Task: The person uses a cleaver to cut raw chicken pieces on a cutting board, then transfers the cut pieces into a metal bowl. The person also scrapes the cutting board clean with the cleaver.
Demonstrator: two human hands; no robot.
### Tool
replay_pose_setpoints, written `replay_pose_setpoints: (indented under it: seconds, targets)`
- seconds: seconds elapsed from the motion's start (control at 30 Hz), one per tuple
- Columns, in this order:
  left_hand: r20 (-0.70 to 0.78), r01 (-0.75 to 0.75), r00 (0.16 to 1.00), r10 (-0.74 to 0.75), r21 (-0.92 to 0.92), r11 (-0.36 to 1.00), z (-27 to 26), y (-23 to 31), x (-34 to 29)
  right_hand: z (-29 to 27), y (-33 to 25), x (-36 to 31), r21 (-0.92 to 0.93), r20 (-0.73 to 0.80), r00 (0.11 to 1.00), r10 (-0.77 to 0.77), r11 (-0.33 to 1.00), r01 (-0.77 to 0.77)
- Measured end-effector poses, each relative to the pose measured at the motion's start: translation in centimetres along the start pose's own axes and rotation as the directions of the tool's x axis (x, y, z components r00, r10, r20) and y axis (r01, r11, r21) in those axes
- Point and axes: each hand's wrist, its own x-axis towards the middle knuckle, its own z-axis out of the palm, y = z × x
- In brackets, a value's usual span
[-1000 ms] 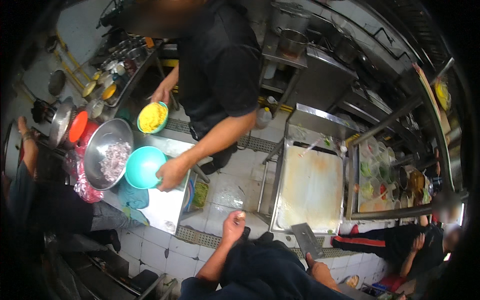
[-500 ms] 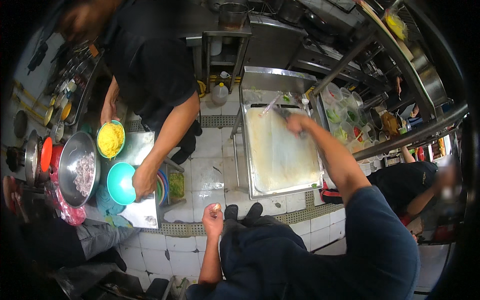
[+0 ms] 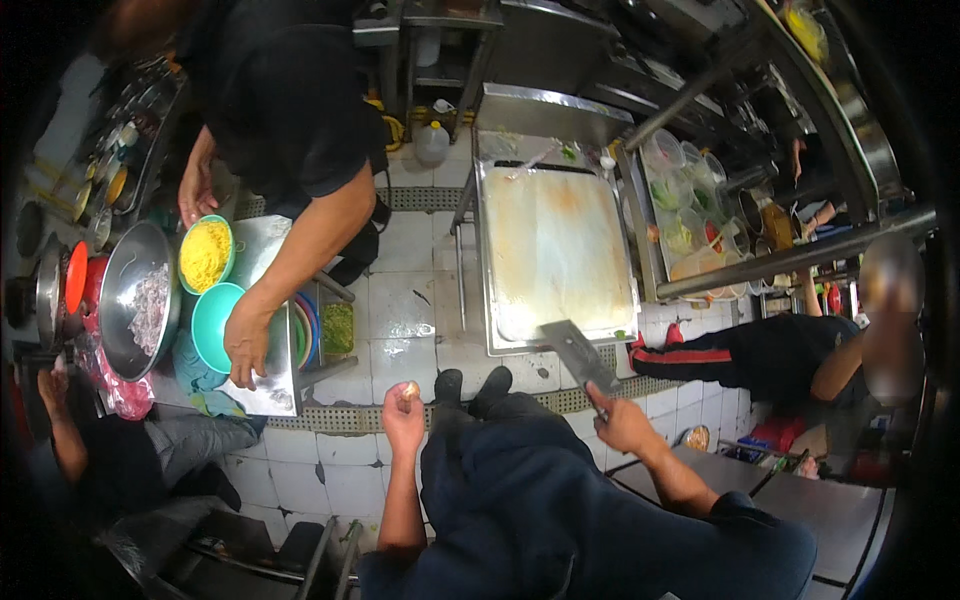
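Note:
My right hand (image 3: 625, 425) is closed round the handle of a cleaver (image 3: 572, 350). Its broad grey blade is raised near the close edge of a large whitish cutting board (image 3: 555, 255), which has brownish stains. The board lies on a metal worktable with a raised back (image 3: 550, 110). Left of my body, my left hand (image 3: 403, 422) is held up above the floor. Its fingers pinch a small pale, brownish piece (image 3: 411, 390), too small to name. A few green scraps (image 3: 568, 152) and a crumpled clear plastic piece (image 3: 535, 160) lie beyond the board.
At left, a co-worker's hand (image 3: 247, 345) touches a turquoise bowl (image 3: 207, 325) beside a bowl of yellow shreds (image 3: 206, 256) and a large metal bowl (image 3: 120, 300). Clear tubs of ingredients (image 3: 685, 230) stand right of the board, behind a metal rail (image 3: 800, 255). Another person (image 3: 790, 355) is at right.
My right hand has drawn the cleaver back from the board's far part toward me, past its near edge. My left hand still pinches the small piece. The camera view has shifted slightly.

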Motion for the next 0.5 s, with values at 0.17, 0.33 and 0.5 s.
replay_pose_setpoints:
  seconds: [0.17, 0.33, 0.5]
  targets:
    - [0.098, 0.008, 0.995, -0.019, 0.107, 0.994, 1.8, 1.7, 1.0, 3.0, -1.8, -1.7, 0.011, 0.008, 1.000, -0.007, 1.000, 0.007]
    - [0.153, -0.033, 0.988, 0.012, 0.137, 0.990, 2.1, 1.4, 1.9, 1.5, -4.2, -0.5, -0.013, 0.026, 1.000, -0.015, 1.000, 0.015]
    - [0.135, 0.019, 0.990, -0.036, 0.126, 0.992, 1.8, 1.1, 1.8, -1.2, -5.7, 5.2, 0.012, -0.006, 0.999, -0.046, 0.999, 0.046]
